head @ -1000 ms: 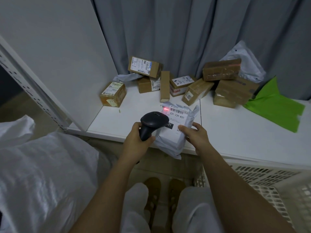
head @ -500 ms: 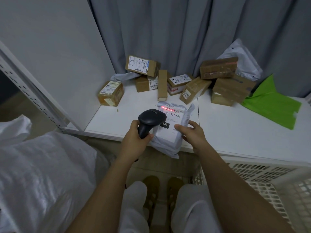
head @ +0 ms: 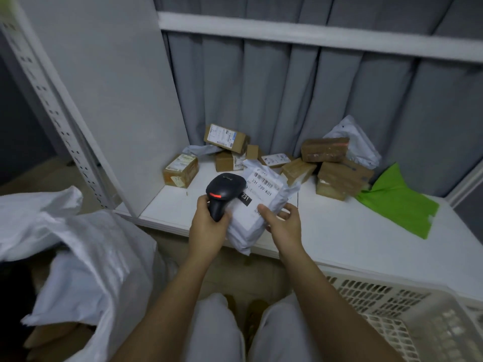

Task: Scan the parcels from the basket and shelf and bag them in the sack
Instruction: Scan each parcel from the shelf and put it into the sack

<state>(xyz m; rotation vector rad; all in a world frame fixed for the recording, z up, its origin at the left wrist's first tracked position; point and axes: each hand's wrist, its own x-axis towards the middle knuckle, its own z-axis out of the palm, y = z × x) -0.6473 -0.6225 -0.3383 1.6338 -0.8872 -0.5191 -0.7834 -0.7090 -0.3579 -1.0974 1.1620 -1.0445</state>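
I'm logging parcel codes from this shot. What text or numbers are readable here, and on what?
"231 239 K01": printed under the barcode on the white label of the grey mailer held in the right hand.
"231": white digits on the mailer's black tag, beside the scanner held in the left hand.
Labels on the cardboard boxes on the shelf: too small to read.

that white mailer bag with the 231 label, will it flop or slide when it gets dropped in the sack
The white poly mailer probably flops: it is creased and sags past the right hand. Its plastic film looks smooth, so it may slip in a loose grip. It looks fairly light, carried mostly by one hand while the left hand holds the scanner.
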